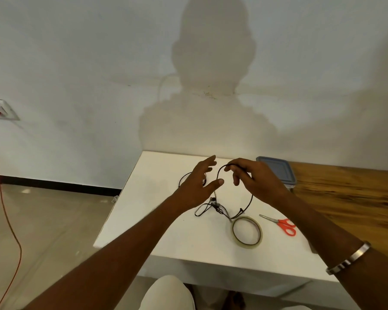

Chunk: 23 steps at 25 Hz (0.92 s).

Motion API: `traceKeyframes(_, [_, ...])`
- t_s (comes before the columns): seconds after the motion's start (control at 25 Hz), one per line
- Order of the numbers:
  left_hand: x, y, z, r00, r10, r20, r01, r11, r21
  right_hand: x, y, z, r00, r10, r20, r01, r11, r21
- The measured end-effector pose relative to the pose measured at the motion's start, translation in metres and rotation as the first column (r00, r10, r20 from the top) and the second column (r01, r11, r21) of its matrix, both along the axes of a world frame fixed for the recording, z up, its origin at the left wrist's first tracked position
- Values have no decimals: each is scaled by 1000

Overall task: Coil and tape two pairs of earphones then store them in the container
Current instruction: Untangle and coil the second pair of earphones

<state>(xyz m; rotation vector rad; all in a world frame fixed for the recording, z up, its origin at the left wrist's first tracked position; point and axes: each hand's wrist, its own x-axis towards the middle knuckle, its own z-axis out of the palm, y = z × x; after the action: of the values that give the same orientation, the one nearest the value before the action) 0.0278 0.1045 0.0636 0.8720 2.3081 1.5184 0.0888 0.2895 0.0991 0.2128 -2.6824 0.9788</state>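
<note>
Pale trouser knee (168,294) fills the bottom centre of the frame, just below the near edge of the white counter (143,209). At the middle of the frame the right hand (259,182) pinches a black earphone cable (252,198) between curled fingers (230,167), lifting it in an arc whose lower end trails to a tangle on the counter. Beside it, the left hand (197,186) hovers with fingers spread apart and straight, holding nothing. Behind that hand a second black earphone cable (184,177) lies in a loop on the counter. Right of centre and lower, a roll of clear tape (246,231) lies flat, touching the tangle's end, with red-handled scissors (282,223) just beside it. A lidded container (278,171) with a blue-grey lid sits behind the right hand. To the right, the surface turns to brown wood (345,191). A grey wall (76,63) carries the person's shadow; at the left edge a wall socket (0,109) holds a red cord (7,209) falling to the tiled floor (54,220).
</note>
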Motion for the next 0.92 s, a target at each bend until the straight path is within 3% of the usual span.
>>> traceKeyframes(0.12, [0,-3,7,998,-53,-37,51,998,-32,0,4,-3,1000,-4,5,4,1000,22])
traceKeyframes(0.24, [0,-10,14,996,-37,77,39,999,-22,-1,13,-10,998,-58,0,58,996,70])
traceKeyframes(0.48, [-9,-36,22,996,21,88,-15,998,-67,0,43,-25,933,-346,-100,350,937,25])
traceKeyframes(0.56, [-12,-39,22,998,37,45,-31,992,-121,-2,47,-33,922,-387,-25,388,916,102])
traceKeyframes(0.64, [-14,-38,22,999,39,7,-38,990,-135,-3,38,-37,889,-424,171,372,889,269])
traceKeyframes(0.68, [-14,-37,21,999,43,1,-43,991,-129,-2,30,-36,885,-400,240,310,888,340])
traceKeyframes(0.76, [-12,-33,24,998,44,-37,-49,989,-143,-1,8,-29,946,-193,262,103,941,321])
traceKeyframes(0.84, [-11,-30,27,996,26,-84,-40,984,-174,0,-20,-16,965,65,252,-98,988,119])
traceKeyframes(0.92, [-12,-29,28,997,13,-81,-27,983,-183,-4,-38,-7,956,143,256,-148,989,2])
